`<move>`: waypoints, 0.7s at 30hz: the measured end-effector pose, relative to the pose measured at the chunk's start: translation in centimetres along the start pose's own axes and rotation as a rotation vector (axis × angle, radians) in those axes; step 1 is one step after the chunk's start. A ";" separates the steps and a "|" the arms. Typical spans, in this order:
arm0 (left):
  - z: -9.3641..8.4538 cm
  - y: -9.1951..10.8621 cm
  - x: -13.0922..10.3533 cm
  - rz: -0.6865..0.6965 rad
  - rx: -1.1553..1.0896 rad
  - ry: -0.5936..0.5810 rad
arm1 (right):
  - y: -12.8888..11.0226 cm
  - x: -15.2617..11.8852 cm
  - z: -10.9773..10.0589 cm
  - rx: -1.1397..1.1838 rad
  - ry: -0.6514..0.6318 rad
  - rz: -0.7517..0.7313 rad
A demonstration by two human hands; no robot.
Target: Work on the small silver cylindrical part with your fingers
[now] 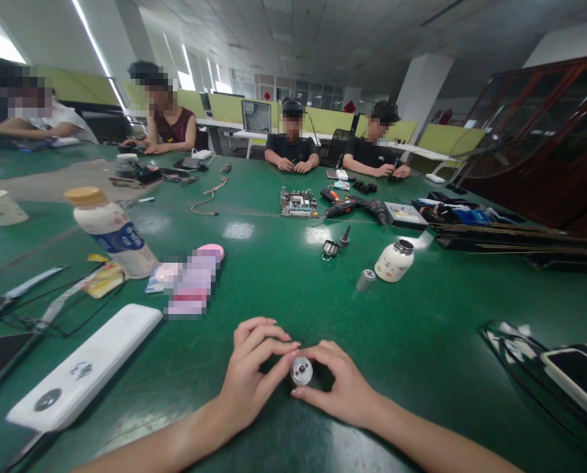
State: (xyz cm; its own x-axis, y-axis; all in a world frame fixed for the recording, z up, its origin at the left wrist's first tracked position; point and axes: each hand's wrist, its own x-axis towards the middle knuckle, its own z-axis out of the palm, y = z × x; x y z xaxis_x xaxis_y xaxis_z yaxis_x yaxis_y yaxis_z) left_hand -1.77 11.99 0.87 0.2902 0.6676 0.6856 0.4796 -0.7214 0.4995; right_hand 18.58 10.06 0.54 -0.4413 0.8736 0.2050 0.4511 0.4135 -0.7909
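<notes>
A small round metal part [302, 372], silver with dark spots or holes on its upward face, is between my hands near the table's front edge. My right hand [345, 384] curls around it, with thumb and index finger at its sides. From the left, my left hand [256, 368] brings its thumb and index fingertips together at the part's upper edge, the other fingers loosely bent. Farther off stand a grey metal cylinder [366, 280] and a white patterned bottle [394, 261] with an open top. Two small metal pieces, one a cup-like fitting [329, 249], lie behind them.
To the left are a white power bank [86, 368], a drink bottle [110, 230] and a paper cup [0, 207]. A circuit board [299, 203] and a power drill [355, 205] lie ahead. Phones [582, 374] and cables are at right. Several people sit across the green table [254, 282].
</notes>
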 end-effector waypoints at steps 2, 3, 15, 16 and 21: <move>0.2 -1.1 0.2 -0.050 0.122 -0.001 | -0.1 0.0 0.0 -0.003 -0.008 0.016; 0.4 -1.7 0.3 -0.079 0.190 -0.026 | -0.2 0.0 -0.1 -0.003 -0.013 0.024; 0.5 -2.0 0.3 -0.120 0.166 0.010 | -0.2 -0.1 -0.1 -0.015 -0.019 0.048; 0.3 -1.6 0.3 -0.096 0.111 0.041 | -0.2 -0.1 -0.1 -0.020 -0.019 0.043; 0.1 0.5 -0.1 0.024 -0.061 -0.014 | 0.1 -0.2 0.1 -0.038 -0.007 0.005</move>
State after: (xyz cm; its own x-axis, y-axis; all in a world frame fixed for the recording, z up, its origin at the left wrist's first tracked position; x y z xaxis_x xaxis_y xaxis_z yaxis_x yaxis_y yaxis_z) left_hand -1.49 11.57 0.94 0.3126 0.6525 0.6903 0.4213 -0.7466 0.5149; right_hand 18.64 9.88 0.34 -0.4442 0.8740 0.1971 0.4826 0.4188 -0.7692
